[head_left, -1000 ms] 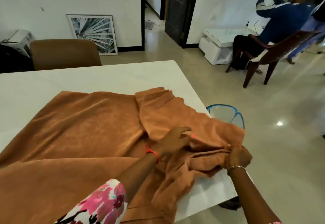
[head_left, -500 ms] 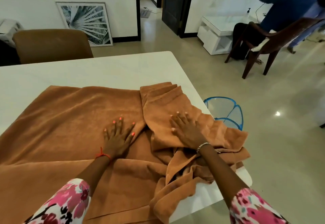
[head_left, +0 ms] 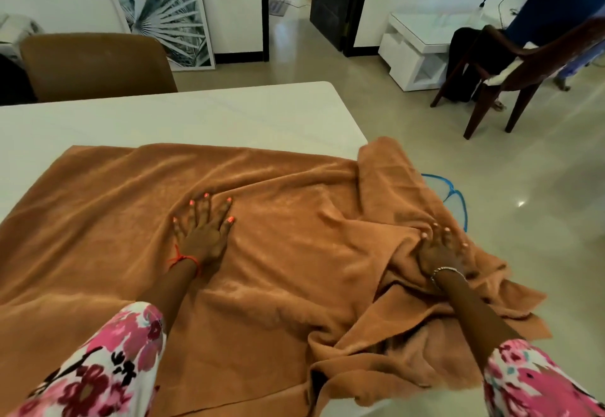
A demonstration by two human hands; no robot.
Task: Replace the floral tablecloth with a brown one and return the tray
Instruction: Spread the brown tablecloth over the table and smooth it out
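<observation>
A brown tablecloth point(head_left: 288, 253) lies spread over the near part of the white table point(head_left: 196, 115), with its right end bunched in folds at the table's right edge. My left hand point(head_left: 203, 223) presses flat on the cloth near its middle, fingers spread. My right hand point(head_left: 440, 249) presses on the bunched folds at the right, fingers fairly straight. No floral tablecloth is in view. A clear, blue-rimmed thing point(head_left: 453, 194), perhaps the tray, shows on the floor beyond the cloth's right end.
A tan chair point(head_left: 95, 63) stands at the table's far side, with a framed leaf picture point(head_left: 163, 20) leaning on the wall behind it. At the right, a person sits in a dark wooden chair point(head_left: 523, 69) beside a low white unit point(head_left: 415, 46). Open tiled floor lies between.
The folded right flap has been pushed open rightwards, so the cloth covers more of the table. My right hand slid right with it; my left stayed pressing flat.
</observation>
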